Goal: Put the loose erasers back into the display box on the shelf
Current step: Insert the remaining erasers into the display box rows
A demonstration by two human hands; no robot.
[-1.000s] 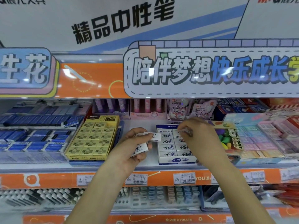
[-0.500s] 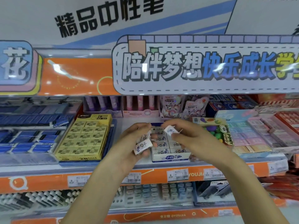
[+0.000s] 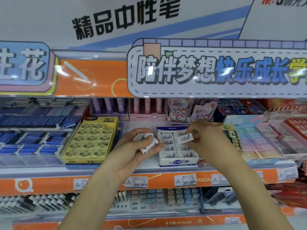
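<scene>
A white and blue display box [image 3: 178, 161] of white erasers stands on the middle shelf, with rows of wrapped erasers inside. My left hand [image 3: 132, 151] is just left of the box and holds a few loose white erasers [image 3: 147, 143] in its palm. My right hand [image 3: 207, 140] hovers over the box's right half and pinches one white eraser [image 3: 184, 138] label side up, above the packed rows. The far right column of the box is hidden behind that hand.
A yellow box of 2B erasers [image 3: 90, 140] sits left of the display box, with blue eraser packs [image 3: 33, 138] further left. Pastel eraser trays [image 3: 259, 138] lie to the right. An orange shelf edge with price tags [image 3: 185, 180] runs below; pens fill the lower shelf.
My right hand took an eraser from my left hand and carried it rightward over the box, turning it label up. My left hand stayed beside the box.
</scene>
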